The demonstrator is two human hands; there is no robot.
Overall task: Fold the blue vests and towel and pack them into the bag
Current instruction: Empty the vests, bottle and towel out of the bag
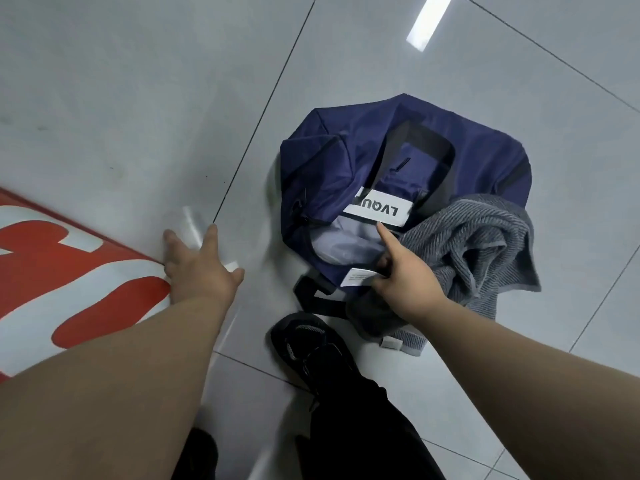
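Navy bag (329, 168), grey towel (478, 244) against its rim.

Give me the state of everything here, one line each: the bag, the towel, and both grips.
bag: slumped on the floor, mouth open, pale lining showing.
towel: unfolded, crumpled on the floor against the bag, outside it.
left grip: fingers spread, holding nothing, over the floor.
right grip: holds the bag's near rim, index finger straight.
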